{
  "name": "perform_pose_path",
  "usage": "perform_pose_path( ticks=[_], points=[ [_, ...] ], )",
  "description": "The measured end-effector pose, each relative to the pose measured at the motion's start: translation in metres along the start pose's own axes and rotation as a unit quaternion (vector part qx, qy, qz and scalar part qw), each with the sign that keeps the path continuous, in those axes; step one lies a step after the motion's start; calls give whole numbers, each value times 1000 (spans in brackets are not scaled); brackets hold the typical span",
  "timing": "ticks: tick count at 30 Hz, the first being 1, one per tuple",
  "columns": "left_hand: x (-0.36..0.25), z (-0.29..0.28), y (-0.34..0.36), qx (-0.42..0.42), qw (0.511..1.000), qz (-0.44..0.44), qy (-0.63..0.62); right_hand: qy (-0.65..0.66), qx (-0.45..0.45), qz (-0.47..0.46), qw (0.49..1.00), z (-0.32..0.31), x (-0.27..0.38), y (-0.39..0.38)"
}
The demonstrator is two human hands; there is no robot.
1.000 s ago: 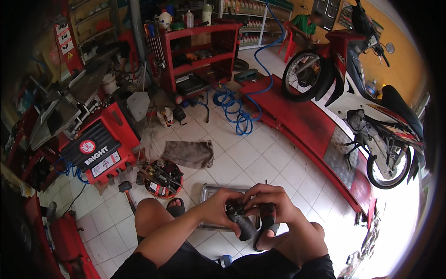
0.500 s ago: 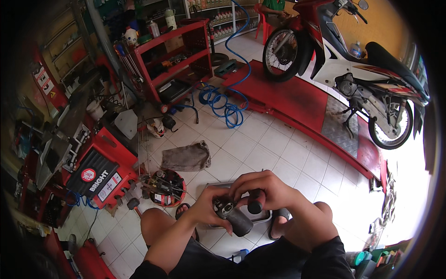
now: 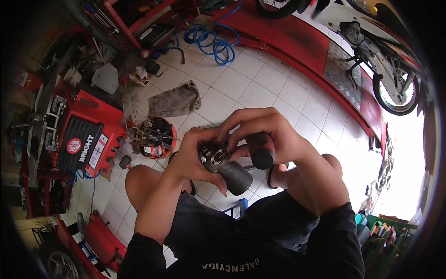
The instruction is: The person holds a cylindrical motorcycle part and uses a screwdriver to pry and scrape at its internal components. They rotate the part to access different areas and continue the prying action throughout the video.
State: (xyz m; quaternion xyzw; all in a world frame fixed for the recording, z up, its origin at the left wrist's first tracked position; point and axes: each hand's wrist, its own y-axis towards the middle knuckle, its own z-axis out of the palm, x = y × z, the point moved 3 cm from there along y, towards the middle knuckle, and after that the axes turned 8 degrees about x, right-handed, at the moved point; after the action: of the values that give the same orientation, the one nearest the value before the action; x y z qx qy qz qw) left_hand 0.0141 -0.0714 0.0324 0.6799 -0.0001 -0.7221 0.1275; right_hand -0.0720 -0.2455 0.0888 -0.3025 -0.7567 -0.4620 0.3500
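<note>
In front of my lap both hands meet. My left hand (image 3: 191, 149) is closed around a dark cylindrical part (image 3: 238, 177) with a bare metal mechanism at its upper end. The part is tilted, its rounded black end toward my lap. My right hand (image 3: 272, 125) grips a thick red-handled tool (image 3: 260, 151) with a round black end facing me; its working end is hidden. The fingertips of my right hand reach the metal end of the cylindrical part. Below my hands, a grey metal tray (image 3: 210, 126) shows only in part.
A round red tub of tools (image 3: 159, 135) and a grey cloth (image 3: 175, 99) lie ahead left. Farther off are a coiled blue hose (image 3: 209, 44), a red tool trolley (image 3: 134, 28) and a red lift platform (image 3: 297, 49) carrying a motorcycle (image 3: 371, 60). A red machine (image 3: 88, 135) stands left.
My view has tilted down, so hands and lap sit higher in the picture and the motorcycle is partly cut off. My hands keep the same holds.
</note>
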Motion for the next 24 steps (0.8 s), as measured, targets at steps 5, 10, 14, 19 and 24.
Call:
perform_pose_path(
  ticks=[5, 10, 14, 19, 24],
  points=[
    [0, 6, 3, -35, 999, 3, -19, 6, 9, 13, 1000, 0, -3, -4],
    [0, -2, 6, 30, 997, 6, 71, -8, 19, 29, 999, 1, -5, -4],
    [-1, -3, 4, 42, 993, -20, 106, -47, 40, 34, 997, 2, -3, -4],
    [-7, -1, 3, 44, 991, -22, 124, -105, 60, 29, 992, 5, 8, 0],
    [-19, 2, 0, 38, 987, -17, 156, -123, 64, 12, 990, 7, 7, -1]
  ],
)
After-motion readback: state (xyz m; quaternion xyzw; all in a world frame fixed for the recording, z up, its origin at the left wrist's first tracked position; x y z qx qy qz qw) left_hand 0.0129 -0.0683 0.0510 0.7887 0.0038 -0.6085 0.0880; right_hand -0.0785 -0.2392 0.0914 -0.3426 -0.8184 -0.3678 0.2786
